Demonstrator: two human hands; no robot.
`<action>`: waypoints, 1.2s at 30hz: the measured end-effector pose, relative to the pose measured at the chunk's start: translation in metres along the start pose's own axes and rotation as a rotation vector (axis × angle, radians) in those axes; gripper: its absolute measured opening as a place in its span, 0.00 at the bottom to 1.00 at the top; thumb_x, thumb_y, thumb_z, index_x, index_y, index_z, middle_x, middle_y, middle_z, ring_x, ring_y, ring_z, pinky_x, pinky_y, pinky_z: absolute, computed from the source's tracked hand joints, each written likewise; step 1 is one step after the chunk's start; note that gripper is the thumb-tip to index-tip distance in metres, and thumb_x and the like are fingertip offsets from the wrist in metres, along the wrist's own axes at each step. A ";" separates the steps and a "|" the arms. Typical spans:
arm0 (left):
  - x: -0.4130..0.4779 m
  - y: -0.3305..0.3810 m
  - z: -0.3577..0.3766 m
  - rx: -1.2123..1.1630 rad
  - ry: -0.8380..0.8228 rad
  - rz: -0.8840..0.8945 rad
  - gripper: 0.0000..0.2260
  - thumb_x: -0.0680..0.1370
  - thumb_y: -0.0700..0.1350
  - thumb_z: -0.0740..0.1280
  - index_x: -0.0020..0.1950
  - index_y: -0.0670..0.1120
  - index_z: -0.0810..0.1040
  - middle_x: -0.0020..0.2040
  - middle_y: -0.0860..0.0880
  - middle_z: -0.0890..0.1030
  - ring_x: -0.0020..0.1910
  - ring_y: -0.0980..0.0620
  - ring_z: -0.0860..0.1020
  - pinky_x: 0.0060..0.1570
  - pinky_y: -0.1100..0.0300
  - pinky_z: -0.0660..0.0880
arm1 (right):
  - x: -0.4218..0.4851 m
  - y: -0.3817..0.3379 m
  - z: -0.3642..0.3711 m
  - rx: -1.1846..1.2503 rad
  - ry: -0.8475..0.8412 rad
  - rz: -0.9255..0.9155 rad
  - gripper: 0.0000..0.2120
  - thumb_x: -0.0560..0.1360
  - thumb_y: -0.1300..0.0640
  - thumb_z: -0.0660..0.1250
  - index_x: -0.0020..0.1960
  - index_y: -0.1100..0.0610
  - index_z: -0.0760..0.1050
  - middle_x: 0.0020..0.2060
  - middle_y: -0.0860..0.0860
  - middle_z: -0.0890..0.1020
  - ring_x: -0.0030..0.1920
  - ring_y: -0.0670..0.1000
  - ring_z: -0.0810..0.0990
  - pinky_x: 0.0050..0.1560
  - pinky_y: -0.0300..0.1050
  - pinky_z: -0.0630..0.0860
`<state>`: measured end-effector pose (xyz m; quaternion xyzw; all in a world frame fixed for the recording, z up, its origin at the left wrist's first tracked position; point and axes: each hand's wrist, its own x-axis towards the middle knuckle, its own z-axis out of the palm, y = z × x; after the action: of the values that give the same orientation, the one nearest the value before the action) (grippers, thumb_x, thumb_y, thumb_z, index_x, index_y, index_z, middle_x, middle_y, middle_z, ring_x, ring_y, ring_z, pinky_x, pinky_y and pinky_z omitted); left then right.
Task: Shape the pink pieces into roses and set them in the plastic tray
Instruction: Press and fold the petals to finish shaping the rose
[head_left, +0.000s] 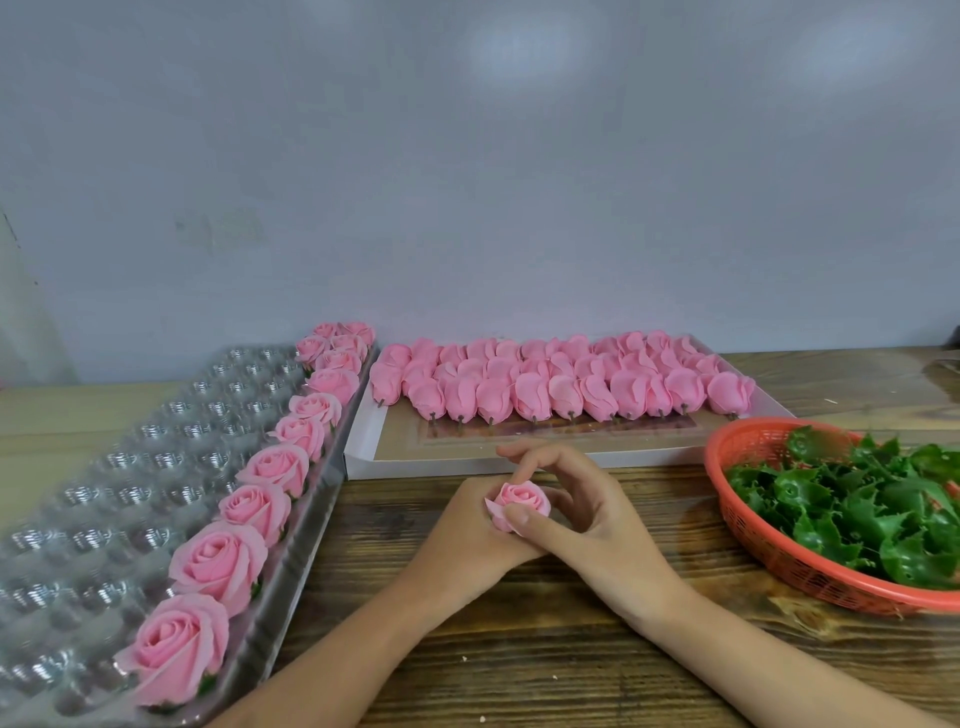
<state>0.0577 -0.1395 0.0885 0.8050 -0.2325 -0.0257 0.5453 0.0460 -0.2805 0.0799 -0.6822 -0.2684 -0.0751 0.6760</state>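
Observation:
A small pink rose (521, 500) sits between both hands over the wooden table, near the middle. My left hand (470, 530) cups it from below and the left. My right hand (587, 512) pinches it, with the thumb pressing an outer petal in front and the fingers curled round its far side. The clear plastic tray (119, 467) lies at the left; several finished pink roses (221, 561) fill the column along its right edge. Several closed pink pieces (566, 382) lie in rows in the white flat box (363, 457) behind my hands.
An orange plastic basket (769, 540) full of green leaf-shaped calyx pieces (857, 504) stands at the right, close to my right wrist. A grey wall closes off the back of the table. Small crumbs lie on the wood near my forearms.

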 end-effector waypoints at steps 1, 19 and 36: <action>0.000 -0.001 0.000 0.010 0.000 -0.003 0.11 0.74 0.43 0.72 0.40 0.60 0.80 0.41 0.66 0.82 0.44 0.68 0.79 0.41 0.79 0.69 | 0.000 0.000 0.000 -0.001 0.002 -0.003 0.06 0.71 0.52 0.73 0.48 0.48 0.79 0.59 0.46 0.80 0.66 0.47 0.76 0.61 0.38 0.73; 0.003 -0.004 0.001 0.077 -0.009 -0.035 0.04 0.74 0.46 0.72 0.46 0.55 0.81 0.46 0.53 0.84 0.48 0.62 0.80 0.52 0.65 0.76 | 0.000 -0.003 0.001 -0.053 -0.015 0.016 0.06 0.73 0.54 0.73 0.50 0.49 0.81 0.60 0.44 0.80 0.65 0.47 0.77 0.60 0.36 0.73; 0.002 -0.007 0.002 0.123 -0.029 -0.038 0.12 0.73 0.42 0.73 0.38 0.59 0.76 0.37 0.67 0.80 0.44 0.71 0.77 0.43 0.80 0.68 | -0.002 -0.003 0.002 -0.086 0.002 0.011 0.05 0.75 0.59 0.68 0.48 0.54 0.82 0.56 0.43 0.81 0.63 0.48 0.78 0.61 0.38 0.73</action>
<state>0.0617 -0.1399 0.0821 0.8409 -0.2262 -0.0335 0.4905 0.0428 -0.2796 0.0812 -0.7122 -0.2603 -0.0835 0.6466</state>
